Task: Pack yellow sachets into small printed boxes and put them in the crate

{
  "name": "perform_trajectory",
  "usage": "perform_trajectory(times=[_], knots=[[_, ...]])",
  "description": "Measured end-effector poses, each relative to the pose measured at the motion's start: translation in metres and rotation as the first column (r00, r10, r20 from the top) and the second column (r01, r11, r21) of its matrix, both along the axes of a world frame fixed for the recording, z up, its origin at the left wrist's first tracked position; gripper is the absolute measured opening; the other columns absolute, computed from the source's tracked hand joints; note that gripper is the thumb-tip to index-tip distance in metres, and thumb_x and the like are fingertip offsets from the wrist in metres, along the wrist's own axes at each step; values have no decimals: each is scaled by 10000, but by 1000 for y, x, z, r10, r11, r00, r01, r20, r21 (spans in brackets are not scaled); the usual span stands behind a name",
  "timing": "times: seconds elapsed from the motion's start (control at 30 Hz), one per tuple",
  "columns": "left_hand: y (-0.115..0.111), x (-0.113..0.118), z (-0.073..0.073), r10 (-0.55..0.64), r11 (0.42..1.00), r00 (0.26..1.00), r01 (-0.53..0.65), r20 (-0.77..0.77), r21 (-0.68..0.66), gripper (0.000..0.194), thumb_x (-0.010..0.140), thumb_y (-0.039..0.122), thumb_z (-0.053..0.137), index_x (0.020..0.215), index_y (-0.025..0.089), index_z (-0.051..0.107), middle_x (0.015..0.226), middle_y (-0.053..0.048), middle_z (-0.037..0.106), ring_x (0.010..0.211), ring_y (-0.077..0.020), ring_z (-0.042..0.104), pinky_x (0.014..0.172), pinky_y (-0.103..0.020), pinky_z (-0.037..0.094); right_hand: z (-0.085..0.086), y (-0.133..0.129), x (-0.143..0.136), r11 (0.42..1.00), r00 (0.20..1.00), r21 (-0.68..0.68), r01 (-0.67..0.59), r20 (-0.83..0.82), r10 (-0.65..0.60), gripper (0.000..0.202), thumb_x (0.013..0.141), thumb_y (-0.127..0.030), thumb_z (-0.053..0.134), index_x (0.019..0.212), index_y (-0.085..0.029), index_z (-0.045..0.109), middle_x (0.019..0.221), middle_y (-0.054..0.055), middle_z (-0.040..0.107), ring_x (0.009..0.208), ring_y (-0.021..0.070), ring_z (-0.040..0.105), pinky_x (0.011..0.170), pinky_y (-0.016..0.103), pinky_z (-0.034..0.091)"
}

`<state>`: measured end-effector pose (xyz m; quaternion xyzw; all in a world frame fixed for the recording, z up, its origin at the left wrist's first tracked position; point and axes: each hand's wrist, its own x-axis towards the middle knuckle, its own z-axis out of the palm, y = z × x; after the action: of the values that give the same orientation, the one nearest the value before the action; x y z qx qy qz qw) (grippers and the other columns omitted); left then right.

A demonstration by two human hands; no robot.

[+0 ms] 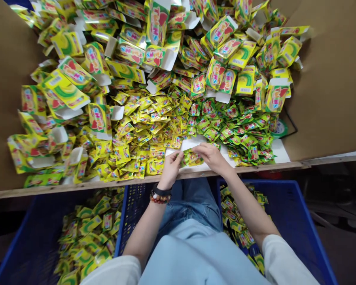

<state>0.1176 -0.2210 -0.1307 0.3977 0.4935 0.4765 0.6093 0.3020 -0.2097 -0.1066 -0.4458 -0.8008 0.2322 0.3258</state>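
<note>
Just behind the table's front edge, my left hand (171,168) and my right hand (210,156) face each other. Between them lie small green-and-yellow packets (192,157), low over the white surface. My left fingers pinch the packets' left end, and my right fingers are closed on the right end. How many packets there are is hard to tell. To the left spreads a pile of small yellow packets (145,122); green packets (243,134) are heaped to the right. Printed yellow-and-green cardboard boxes (219,33), many with open flaps, are piled behind.
Brown cardboard walls (335,87) stand on both sides. A wooden strip (86,186) runs along the table's front edge. Below it, a blue crate (121,221) at left and another blue crate (302,221) at right hold filled-looking boxes. A roll of tape (280,128) sits by the right wall.
</note>
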Motion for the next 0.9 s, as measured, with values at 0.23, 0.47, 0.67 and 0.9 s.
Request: perform_trajectory(times=[0.23,0.47,0.67,0.9], knots=[[-9,13,21,-256,963,965,259,-55,67,508,714,459,787,1115,174,660,574,76,409,524,-59,316,501,-188,265,-4,-16,-5,967,938,-118,227,-242,-250,278,928,-433,562,1009,-215,713,947,80,680,888,209,614,794,328,487],[12,30,29,-422,871,874,465,-243,162,574,757,460,741,1231,168,600,515,64,473,451,-105,442,462,-218,353,-11,-38,15,851,714,-484,203,-521,-467,274,751,-440,733,857,-188,734,818,28,726,742,166,654,684,287,533],[154,59,72,300,802,833,44,-465,596,464,834,475,669,1151,144,596,1009,-112,675,1015,-251,633,952,-389,461,-14,-62,31,725,467,-539,429,-555,-689,305,728,-410,762,934,-188,732,811,37,747,698,174,679,662,308,561],[234,88,82,100,876,752,244,-651,417,859,574,247,863,1303,64,448,1212,-205,584,1218,-394,512,1058,-507,368,-6,-72,28,764,571,-425,485,-508,-645,165,767,-360,736,828,-208,757,795,23,750,748,171,673,720,297,522]])
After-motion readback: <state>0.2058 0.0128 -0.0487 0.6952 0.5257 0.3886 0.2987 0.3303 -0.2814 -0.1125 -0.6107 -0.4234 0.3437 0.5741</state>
